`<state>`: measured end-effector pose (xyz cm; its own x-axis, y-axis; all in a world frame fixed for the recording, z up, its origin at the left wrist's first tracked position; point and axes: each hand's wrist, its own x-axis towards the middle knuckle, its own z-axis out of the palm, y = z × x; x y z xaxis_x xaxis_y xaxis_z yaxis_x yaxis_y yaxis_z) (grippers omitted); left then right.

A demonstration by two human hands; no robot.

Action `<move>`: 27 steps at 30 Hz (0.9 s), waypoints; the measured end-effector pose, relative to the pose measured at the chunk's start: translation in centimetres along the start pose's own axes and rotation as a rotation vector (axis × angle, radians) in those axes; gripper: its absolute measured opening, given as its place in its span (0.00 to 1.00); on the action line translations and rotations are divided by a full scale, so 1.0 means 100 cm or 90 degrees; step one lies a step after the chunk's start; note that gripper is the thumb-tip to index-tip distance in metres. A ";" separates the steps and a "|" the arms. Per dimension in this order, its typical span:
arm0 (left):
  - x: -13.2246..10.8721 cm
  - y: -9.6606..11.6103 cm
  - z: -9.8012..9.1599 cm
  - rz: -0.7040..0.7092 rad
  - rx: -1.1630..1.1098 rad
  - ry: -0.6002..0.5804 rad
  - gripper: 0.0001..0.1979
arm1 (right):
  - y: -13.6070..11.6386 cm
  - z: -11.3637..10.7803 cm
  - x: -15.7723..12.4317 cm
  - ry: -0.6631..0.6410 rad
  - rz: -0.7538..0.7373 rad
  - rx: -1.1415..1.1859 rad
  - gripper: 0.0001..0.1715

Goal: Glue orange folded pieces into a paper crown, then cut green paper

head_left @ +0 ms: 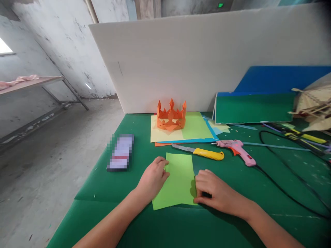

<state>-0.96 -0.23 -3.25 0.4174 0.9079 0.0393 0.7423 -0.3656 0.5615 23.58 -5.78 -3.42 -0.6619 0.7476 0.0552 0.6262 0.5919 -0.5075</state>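
A light green sheet of paper [179,179] lies on the dark green table in front of me, its lower edge slightly bent. My left hand [153,176] is at the paper's left edge, fingers curled and thumb over the sheet. At the right edge, my right hand [212,190] has its fingers closed on the paper near the lower corner. Just beyond the sheet lies a utility knife [208,153] with a yellow handle. An orange folded paper crown [171,119] stands farther back on stacked coloured paper [165,136].
A pink glue gun [240,151] with a black cord lies to the right. A phone [120,151] rests near the table's left edge. White board [181,62] stands behind, with a green panel [253,108] and tools [307,137] at the right.
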 end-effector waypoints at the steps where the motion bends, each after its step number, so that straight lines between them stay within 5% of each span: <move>1: 0.000 -0.001 0.000 -0.002 -0.012 0.000 0.16 | -0.004 -0.002 0.001 -0.020 -0.008 0.015 0.18; 4: 0.000 -0.005 -0.002 0.004 -0.066 -0.001 0.13 | -0.005 -0.005 0.005 -0.001 -0.016 0.045 0.17; 10: 0.004 -0.009 -0.013 0.104 -0.071 0.030 0.18 | 0.040 -0.004 0.006 0.384 0.148 -0.146 0.15; 15: 0.005 -0.011 -0.024 0.209 0.005 0.024 0.12 | 0.067 0.000 0.003 0.331 0.179 -0.244 0.22; 21: 0.004 -0.009 -0.042 0.251 0.032 0.022 0.07 | 0.064 0.000 0.003 0.348 0.204 -0.259 0.23; 27: 0.003 -0.010 -0.046 0.121 -0.176 -0.105 0.07 | 0.063 -0.007 -0.006 0.412 0.285 -0.174 0.24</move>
<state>-4.02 1.39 0.00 0.6291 0.7762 0.0433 0.4835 -0.4343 0.7600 28.18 -2.26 -6.03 -0.0116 0.9054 0.4243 0.9072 0.1880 -0.3764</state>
